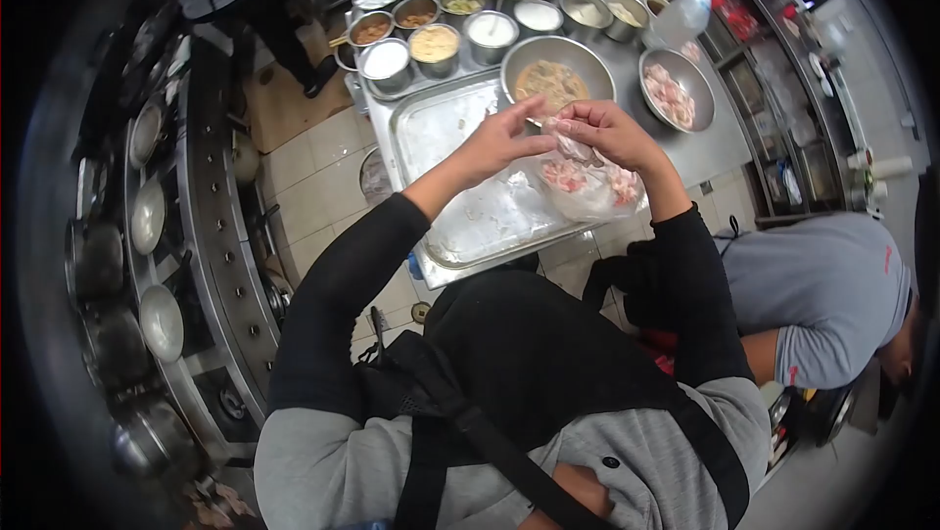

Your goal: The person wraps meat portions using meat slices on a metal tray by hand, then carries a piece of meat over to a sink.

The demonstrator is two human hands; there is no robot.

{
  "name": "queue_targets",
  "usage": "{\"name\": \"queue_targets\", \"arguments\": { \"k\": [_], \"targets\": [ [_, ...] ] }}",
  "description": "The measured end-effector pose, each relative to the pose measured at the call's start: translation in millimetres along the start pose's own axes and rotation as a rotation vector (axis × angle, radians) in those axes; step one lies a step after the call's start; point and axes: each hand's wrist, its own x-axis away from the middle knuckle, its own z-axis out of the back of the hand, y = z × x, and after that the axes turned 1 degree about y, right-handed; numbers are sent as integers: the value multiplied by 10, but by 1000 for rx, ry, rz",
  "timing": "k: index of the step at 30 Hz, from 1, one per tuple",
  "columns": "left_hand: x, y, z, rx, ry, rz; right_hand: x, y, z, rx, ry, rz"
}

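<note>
Though half open, left grip (509,137), hold unclear, beside right grip (611,134) pinched on bag (590,202), metal bowl (599,69) beyond.

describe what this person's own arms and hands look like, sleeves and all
Close-fitting black sleeves cover both arms from the upper arm to partway down the forearm, where they end plainly. Above them shows a grey top. The left hand and right hand are bare, with no gloves; no markings can be made out on the black fabric.

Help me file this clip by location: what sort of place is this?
Most likely a restaurant kitchen: round pans along the cooking range, metal containers of ingredients, and a bowl of raw-looking meat.
</note>
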Motion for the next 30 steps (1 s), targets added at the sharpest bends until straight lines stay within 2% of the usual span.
{"name": "queue_targets", "arguments": {
  "k": [3, 7, 9, 11, 13, 14, 17, 18, 19, 22, 24, 26, 27, 28, 30],
  "targets": [
    [-48, -15, 263, 280, -257, 307, -215, -65, -130, -64, -38, 52],
    [281, 6, 817, 410, -130, 517, -278, 138, -403, -214, -69, -30],
    [371, -193, 1163, 161, -109, 574, -282, 493, -687, -243, -103, -122],
    [411, -387, 1424, -300, -182, 507, -260, 692, -1102, -278, -74, -193],
    [456, -571, 1572, -537, -243, 333, -314, 1138, -1502, -258, -27, -210],
    [444, -723, 1602, -809, -253, 229, -337, 1304, -1685, -209, 61, -174],
    [497, -868, 1522, -1063, -14, -44, -331, 1423, -1959, 260, 203, -3],
    [506, -801, 1470, -1106, 113, -21, -273, 1346, -1966, 379, 154, 107],
    [512, -840, 1465, -1135, 282, -169, -184, 1240, -1936, 454, 23, 38],
    [587, -652, 1365, -1156, 373, -261, 172, 891, -1630, 575, -7, -4],
    [874, -593, 1176, -1081, 244, -146, 323, 866, -1293, 543, 3, 55],
    [1196, -574, 852, -1181, -95, -189, 437, 942, -806, 596, 216, 0],
    [1301, -540, 731, -1167, -92, -192, 473, 1072, -570, 685, 349, 101],
    [1394, -500, 628, -1153, -92, -193, 484, 1104, -368, 768, 339, 49],
    [1347, -461, 609, -1161, -108, -164, 441, 1313, -193, 819, 314, 181]
  ]
}}
